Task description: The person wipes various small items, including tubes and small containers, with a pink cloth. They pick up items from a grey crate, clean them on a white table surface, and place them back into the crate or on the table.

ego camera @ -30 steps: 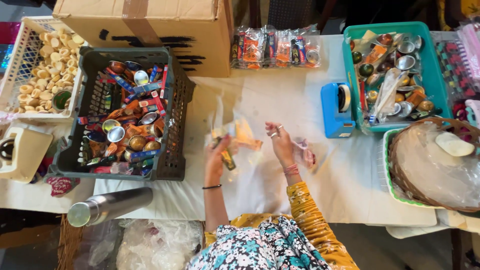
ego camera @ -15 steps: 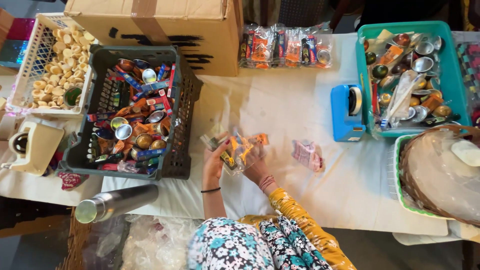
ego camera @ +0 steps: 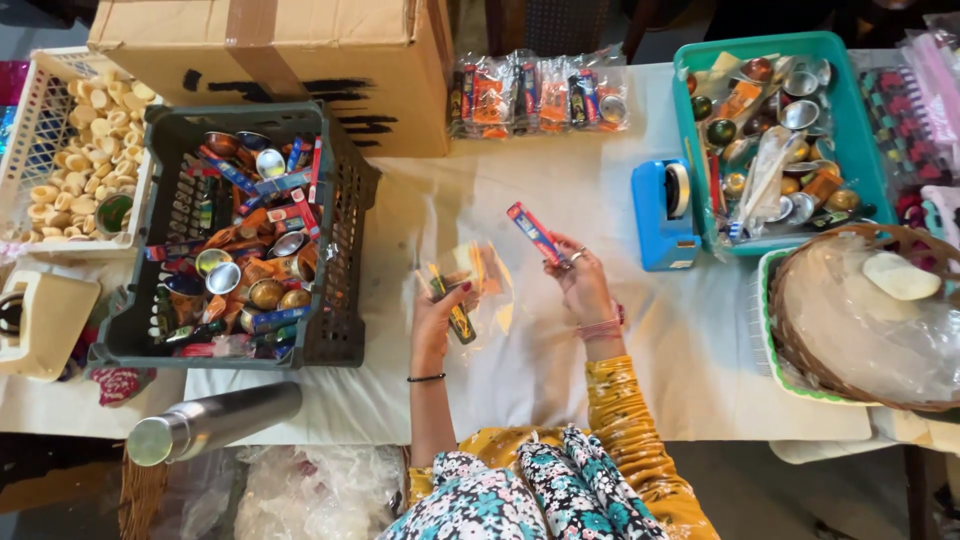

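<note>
- left hand (ego camera: pixel 437 318) holds the clear bag (ego camera: pixel 470 285) open above the white table (ego camera: pixel 560 190).
- right hand (ego camera: pixel 580 280) pinches the red stick packet (ego camera: pixel 533 232); best slid in endwise, mouth held wide.

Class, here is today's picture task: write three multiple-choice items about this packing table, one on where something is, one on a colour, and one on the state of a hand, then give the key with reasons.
1. Where does the blue tape dispenser stand?
A. Inside the dark crate
B. On the white cloth beside the teal bin
C. On top of the cardboard box

2. What colour is the crate holding the small metal bowls and packets?
A. Dark grey
B. Bright yellow
C. Pink

3. What is the right hand doing?
A. Lying flat and empty on the table
B. Holding up a narrow red and blue packet
C. Gripping the steel flask

Key: 1 B, the dispenser sits against the teal bin's left wall. 2 A, its lattice walls are dark grey. 3 B, the fingers pinch the packet, while the left hand holds a clear bag.
</note>
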